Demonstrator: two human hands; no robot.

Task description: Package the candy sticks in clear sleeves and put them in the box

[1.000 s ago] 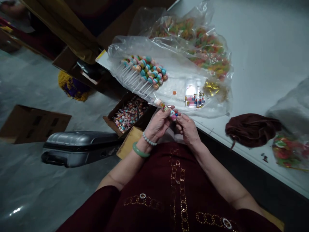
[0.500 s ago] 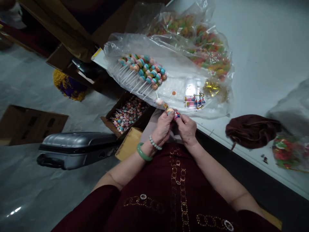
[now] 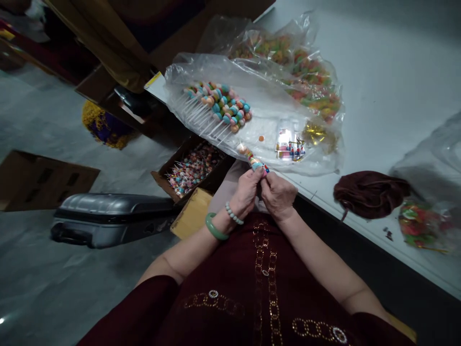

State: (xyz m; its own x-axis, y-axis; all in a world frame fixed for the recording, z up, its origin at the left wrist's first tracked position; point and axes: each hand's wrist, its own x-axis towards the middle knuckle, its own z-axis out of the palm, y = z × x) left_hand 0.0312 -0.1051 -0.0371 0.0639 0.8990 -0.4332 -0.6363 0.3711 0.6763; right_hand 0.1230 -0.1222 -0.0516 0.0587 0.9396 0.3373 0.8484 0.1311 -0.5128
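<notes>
Floor: grey floor left of the white table, bearing a flattened cardboard carton, a grey hard-shell suitcase and a bunch of yellow and purple tinsel.

Tabletop: on the white table, a clear plastic bag holding rows of pastel candy skewers, a small orange sweet, a small packet of figures and gold tinsel; beyond it, a bag of sugar-coated sweets; farther right, a dark red velvet cloth and a bag of red and green sweets.

Box: open cardboard box of lollipops just left of the white table's near edge.

Body: maroon top with gold sequin chains, close to that edge.

Arms: both bare, angled inward, wrists close together; jade bangle and bead bracelet on the left wrist.

Hands: left hand curled closed around the candy skewer; right hand closed and pinching its lower end, knuckles almost touching the left hand.

Skewer: just above both hands, long axis slanting away from the body toward the clear plastic bag, far tip up and left, left hand slightly nearer that tip.
</notes>
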